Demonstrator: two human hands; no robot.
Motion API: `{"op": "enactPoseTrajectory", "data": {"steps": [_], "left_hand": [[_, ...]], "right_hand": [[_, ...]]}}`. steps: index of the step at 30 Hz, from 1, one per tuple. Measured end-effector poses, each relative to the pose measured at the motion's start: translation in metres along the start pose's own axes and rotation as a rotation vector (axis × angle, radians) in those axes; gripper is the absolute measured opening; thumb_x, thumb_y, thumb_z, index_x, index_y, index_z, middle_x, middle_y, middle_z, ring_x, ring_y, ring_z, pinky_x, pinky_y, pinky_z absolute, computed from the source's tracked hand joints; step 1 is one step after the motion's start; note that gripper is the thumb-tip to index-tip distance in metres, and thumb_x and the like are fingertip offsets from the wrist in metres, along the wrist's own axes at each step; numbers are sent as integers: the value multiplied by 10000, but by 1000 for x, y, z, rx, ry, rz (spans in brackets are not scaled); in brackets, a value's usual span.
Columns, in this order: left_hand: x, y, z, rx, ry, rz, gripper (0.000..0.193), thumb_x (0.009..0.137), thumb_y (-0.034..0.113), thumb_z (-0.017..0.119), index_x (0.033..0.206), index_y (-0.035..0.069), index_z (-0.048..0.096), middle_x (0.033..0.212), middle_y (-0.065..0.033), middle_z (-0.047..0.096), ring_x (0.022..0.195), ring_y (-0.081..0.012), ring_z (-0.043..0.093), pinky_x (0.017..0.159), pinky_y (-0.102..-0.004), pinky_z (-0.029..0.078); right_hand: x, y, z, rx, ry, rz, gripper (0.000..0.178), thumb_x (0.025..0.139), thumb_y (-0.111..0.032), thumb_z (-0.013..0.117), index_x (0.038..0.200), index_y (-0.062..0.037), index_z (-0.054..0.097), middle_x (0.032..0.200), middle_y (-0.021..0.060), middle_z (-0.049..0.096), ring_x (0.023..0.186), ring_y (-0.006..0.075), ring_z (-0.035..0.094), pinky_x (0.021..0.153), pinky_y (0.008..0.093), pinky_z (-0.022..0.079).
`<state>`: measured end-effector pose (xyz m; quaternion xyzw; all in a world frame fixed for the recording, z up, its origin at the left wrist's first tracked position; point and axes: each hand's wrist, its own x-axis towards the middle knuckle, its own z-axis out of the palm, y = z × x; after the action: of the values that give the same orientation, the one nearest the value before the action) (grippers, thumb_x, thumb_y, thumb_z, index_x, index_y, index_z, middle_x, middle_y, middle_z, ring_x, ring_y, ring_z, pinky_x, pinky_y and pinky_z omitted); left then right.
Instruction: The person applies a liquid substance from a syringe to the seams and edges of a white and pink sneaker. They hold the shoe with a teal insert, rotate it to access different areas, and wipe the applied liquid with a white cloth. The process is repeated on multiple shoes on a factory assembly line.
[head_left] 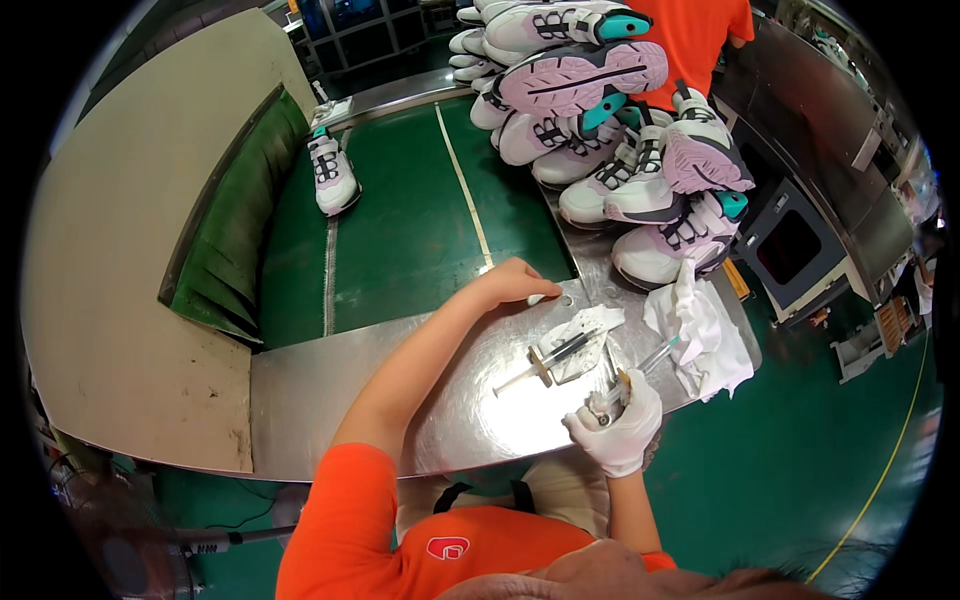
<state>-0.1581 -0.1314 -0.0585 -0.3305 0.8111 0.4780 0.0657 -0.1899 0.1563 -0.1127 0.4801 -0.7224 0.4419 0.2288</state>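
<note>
Landmark: steel table (330, 390), shiny, w/ green belt (400, 220) behind it.
Left hand (515, 282): bare, flat on table's far edge by the belt, fingers together, holds nothing.
Right hand (620, 425): white glove, at table's near edge, closed on a syringe (640, 365).
2nd syringe (545, 362): lies mid-table on a small wipe (580, 335).
White rag (700, 335): table's right end.
Shoes (610, 110): pile past table's right end.
One shoe (333, 172): alone, far back on belt.
</note>
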Motion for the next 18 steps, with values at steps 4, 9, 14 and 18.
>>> {"op": "enactPoseTrajectory", "data": {"steps": [4,9,14,18], "left_hand": [[26,-18,3,-134,-50,17,335,803,333,741,982,52,766,901,-49,700,793,-126,590,687,-281,465],[21,-25,-8,-511,-102,-77,466,808,391,746,1089,22,702,1021,-59,702,895,-105,612,710,-260,464],[22,-33,-12,-625,-80,-8,524,823,411,736,1172,26,665,1121,-84,686,966,-138,628,766,-258,471],[25,-43,-5,-418,-23,195,511,775,386,791,1096,-4,714,1030,-87,715,923,-156,644,823,-295,500]], "right_hand": [[-4,-1,2,5,-13,32,952,489,-354,864,1280,9,479,989,170,559,855,355,548,771,449,438],[-6,1,2,-13,7,29,949,489,-351,862,1280,8,479,984,168,560,843,357,547,760,452,440],[0,-6,-2,-31,27,7,924,506,-362,866,1262,9,486,932,148,570,777,343,550,697,444,447],[4,-10,-5,-16,28,-5,899,509,-358,872,1237,17,500,903,138,577,739,341,555,663,441,454]]}}
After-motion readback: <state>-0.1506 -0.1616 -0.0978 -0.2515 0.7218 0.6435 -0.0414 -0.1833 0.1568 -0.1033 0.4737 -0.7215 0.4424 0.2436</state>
